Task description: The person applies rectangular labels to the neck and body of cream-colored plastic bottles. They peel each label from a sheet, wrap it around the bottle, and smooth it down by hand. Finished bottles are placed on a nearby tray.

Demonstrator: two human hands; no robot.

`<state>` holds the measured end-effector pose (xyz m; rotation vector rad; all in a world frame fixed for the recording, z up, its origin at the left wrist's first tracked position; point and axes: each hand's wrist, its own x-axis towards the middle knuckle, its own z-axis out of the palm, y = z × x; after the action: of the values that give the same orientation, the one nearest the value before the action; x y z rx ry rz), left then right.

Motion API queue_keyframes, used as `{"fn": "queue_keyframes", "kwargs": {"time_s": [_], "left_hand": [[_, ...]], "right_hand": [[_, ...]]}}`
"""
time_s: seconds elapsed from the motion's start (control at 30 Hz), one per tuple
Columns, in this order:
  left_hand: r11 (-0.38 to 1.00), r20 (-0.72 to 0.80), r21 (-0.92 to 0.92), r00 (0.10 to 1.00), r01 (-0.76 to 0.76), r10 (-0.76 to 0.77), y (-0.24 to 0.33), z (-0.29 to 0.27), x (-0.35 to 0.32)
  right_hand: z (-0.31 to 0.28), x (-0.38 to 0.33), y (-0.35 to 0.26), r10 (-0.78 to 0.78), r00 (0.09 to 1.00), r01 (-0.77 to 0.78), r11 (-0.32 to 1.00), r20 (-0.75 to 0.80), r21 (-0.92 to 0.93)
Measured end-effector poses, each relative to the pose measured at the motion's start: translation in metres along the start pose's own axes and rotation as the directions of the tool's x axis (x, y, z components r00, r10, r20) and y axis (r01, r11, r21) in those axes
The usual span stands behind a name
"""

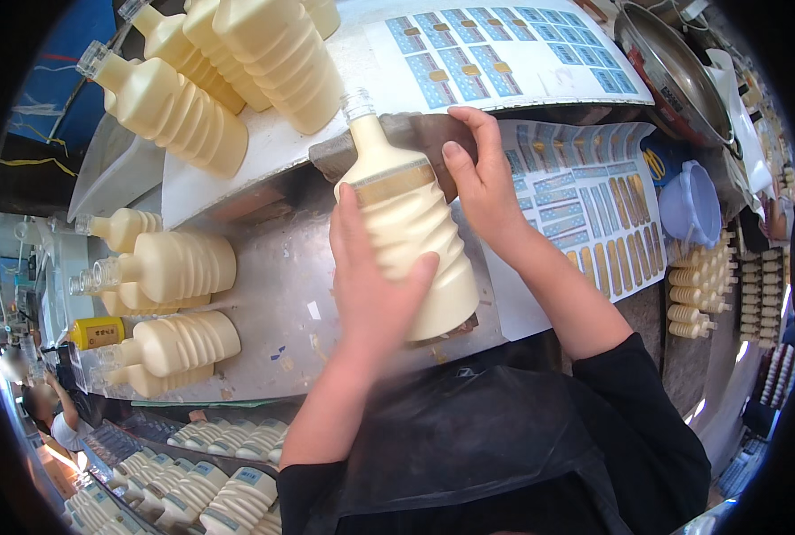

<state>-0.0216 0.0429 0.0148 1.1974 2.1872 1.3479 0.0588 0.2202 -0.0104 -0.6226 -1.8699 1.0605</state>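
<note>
A cream bottle (420, 241) with swirling ridges lies tilted in front of me, its clear threaded neck pointing away. A gold band (387, 185) runs round its shoulder. My left hand (370, 276) grips the bottle's lower left side, thumb across its front. My right hand (485, 183) is beside the bottle's right shoulder, thumb and forefinger apart, with nothing visible between them. Its fingertips are by a dark brown cloth-like pad (435, 143) behind the bottle; whether they touch it I cannot tell.
Several cream bottles stand on the white board (362, 53) at upper left and on the metal table (272, 267). Sheets of blue and gold labels (584, 205) lie at right, near a lavender basin (692, 205) and a round pan (674, 76). Crated bottles (237, 499) are lower left; another person (58, 415) is beyond.
</note>
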Motion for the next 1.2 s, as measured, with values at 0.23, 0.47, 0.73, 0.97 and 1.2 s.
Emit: {"fn": "queue_keyframes", "kwargs": {"time_s": [0.23,0.47,0.73,0.97,1.2], "left_hand": [[0.958,0.021,-0.259,0.992,0.123,-0.122,-0.005,0.002,-0.003],[0.969,0.057,-0.047,0.969,0.244,-0.242,-0.015,0.008,0.001],[0.871,-0.021,-0.441,0.968,0.216,-0.25,-0.006,0.008,-0.012],[0.833,0.07,-0.466,0.951,0.297,-0.3,0.014,0.004,-0.011],[0.91,-0.058,-0.358,0.967,0.211,-0.247,0.006,0.014,-0.03]], "right_hand": [[-0.018,-0.02,-0.043,-0.313,0.948,0.319,0.941,0.064,-0.115],[0.015,-0.017,-0.101,-0.596,0.737,0.674,0.684,0.318,-0.279],[0.022,-0.012,-0.104,-0.348,0.865,0.47,0.815,0.362,-0.338],[-0.053,0.009,-0.015,0.142,0.989,-0.135,0.981,0.043,-0.141],[-0.096,0.036,-0.029,0.192,0.978,-0.128,0.854,0.077,-0.504]]}}
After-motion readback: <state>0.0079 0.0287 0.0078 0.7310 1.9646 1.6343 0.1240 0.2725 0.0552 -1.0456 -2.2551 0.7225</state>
